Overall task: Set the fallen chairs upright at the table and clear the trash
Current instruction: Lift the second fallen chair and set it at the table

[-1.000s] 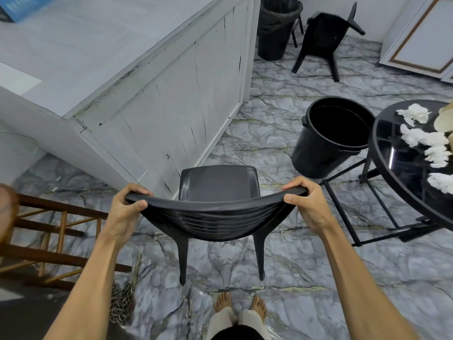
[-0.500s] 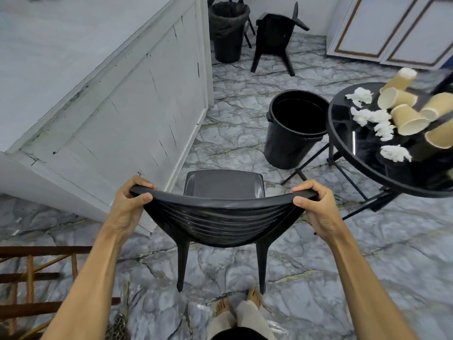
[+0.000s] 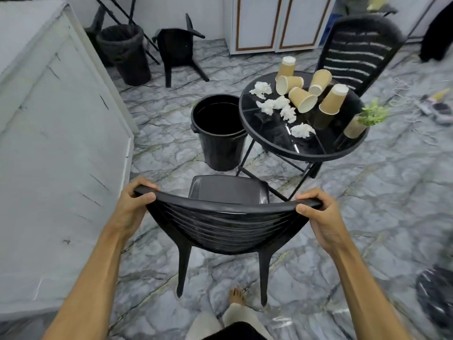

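Grey marble floor [image 3: 367, 217] spreads through a cluttered corner where a person holds a black plastic chair [image 3: 220, 227] by the top rail of its backrest. The person's left hand [image 3: 132, 204] is curled round the left end of the rail and the right hand [image 3: 321, 214] round the right end, thumbs on the near side and fingers hooked over the far side. The chair is upright, its seat pointing toward a round black tabletop [image 3: 274, 138] just beyond. A bare foot [image 3: 236, 294] shows between the chair's rear legs.

An open black bin [image 3: 218, 143] stands on the floor beside the tabletop's left rim, near the seat. On the glass are five paper cups [image 3: 302, 99], some on their sides and some upside down, with crumpled white tissues [image 3: 302, 130] scattered beside them and a small green plant [image 3: 372, 115] at the right edge. A second chair [image 3: 358, 50] stands upright behind the tabletop. Farther back, a tipped chair [image 3: 179, 50] lies on the floor next to a lined bin [image 3: 125, 52]. A white panelled wall [image 3: 61, 143] fills the left.
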Motion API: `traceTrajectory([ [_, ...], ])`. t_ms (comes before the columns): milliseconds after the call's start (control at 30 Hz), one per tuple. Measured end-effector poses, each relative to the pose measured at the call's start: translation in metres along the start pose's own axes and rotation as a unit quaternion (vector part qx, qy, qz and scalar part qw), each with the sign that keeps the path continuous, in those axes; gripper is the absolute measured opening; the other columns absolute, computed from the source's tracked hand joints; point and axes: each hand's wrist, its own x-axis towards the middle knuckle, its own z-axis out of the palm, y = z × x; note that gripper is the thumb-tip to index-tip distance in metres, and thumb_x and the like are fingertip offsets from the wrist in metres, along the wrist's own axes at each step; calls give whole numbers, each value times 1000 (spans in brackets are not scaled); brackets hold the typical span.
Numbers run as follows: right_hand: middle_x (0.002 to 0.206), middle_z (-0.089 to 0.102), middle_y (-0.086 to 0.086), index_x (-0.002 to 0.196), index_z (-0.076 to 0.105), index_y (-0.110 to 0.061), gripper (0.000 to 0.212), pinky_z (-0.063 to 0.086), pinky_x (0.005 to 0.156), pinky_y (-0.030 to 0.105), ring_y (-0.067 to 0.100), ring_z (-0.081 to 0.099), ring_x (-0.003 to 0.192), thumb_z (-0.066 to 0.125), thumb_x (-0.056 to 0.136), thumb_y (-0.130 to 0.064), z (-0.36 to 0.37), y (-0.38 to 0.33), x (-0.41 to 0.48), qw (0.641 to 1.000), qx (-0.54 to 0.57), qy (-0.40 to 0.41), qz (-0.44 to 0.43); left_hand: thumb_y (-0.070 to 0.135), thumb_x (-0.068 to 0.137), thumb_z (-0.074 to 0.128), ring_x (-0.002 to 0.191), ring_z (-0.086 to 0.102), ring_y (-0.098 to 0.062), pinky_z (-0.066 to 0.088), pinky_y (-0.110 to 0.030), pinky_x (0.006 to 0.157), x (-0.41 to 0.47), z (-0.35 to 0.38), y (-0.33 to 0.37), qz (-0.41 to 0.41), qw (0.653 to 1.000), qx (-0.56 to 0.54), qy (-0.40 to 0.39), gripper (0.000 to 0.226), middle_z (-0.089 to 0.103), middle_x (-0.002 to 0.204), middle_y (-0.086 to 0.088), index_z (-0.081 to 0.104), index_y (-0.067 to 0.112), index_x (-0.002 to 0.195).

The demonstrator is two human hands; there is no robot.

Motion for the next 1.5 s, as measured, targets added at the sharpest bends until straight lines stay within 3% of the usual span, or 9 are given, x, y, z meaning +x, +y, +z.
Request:
traceTrajectory([
  [167,67,66,-7,69,72,-21,47,50,63,17,7,62,64,95,36,-46,-19,-7,1,997,7,76,-17,43,42,95,71,60,-15,49,-20,64,61,28,-2,-18,998,-7,-61,58,62,80,-6,63,12,79],
  [300,67,67,-8,66,71,-23,34,50,64,15,4,62,64,93,41,-26,-18,-8,5,992,10,124,-26,42,40,95,68,62,-12,50,-19,61,106,42,0,-33,993,-11,-111,51,67,75,-1,67,17,74],
  [500,69,67,-4,69,72,-21,48,51,65,18,9,62,66,95,36,-47,7,4,16,976,3,214,-36,41,41,95,69,62,-13,51,-20,63,180,34,-1,-54,981,-11,-184,51,64,74,0,66,17,75],
  [700,68,66,-6,69,72,-21,51,49,64,17,9,61,66,94,35,-51,43,15,34,960,-1,275,-46,1,68,68,68,64,-13,53,-21,63,244,23,0,-72,968,-15,-240,15,66,75,0,64,14,75],
  [767,69,66,-7,70,71,-22,49,49,64,17,8,61,66,94,37,-50,53,16,40,957,-5,287,-51,7,64,77,68,63,-13,52,-20,63,262,22,3,-72,961,-10,-267,18,66,75,0,65,15,75],
  [900,68,65,-7,70,72,-22,40,49,64,17,8,61,66,92,41,-38,67,17,52,952,-10,303,-49,4,66,69,69,62,-13,50,-20,63,291,20,2,-66,952,-1,-297,17,65,76,2,66,18,73],
  [1133,68,66,-5,70,71,-21,50,50,63,17,8,61,66,94,37,-50,76,21,75,947,-3,317,-55,40,47,93,76,62,-18,51,-23,69,325,14,-2,-83,947,4,-311,48,64,82,-4,64,16,77],
  [1300,67,65,-7,69,72,-22,48,50,63,17,8,61,65,94,37,-51,78,25,86,948,-1,316,-51,38,50,93,78,61,-18,51,-24,70,337,11,-5,-85,945,-1,-315,50,62,85,-6,63,14,80],
  [1500,69,65,-5,71,71,-21,46,50,65,19,9,61,66,95,40,-46,72,26,91,949,14,312,-49,17,62,75,79,63,-15,52,-22,72,343,16,-6,-84,940,-7,-331,27,64,84,-3,60,12,83],
])
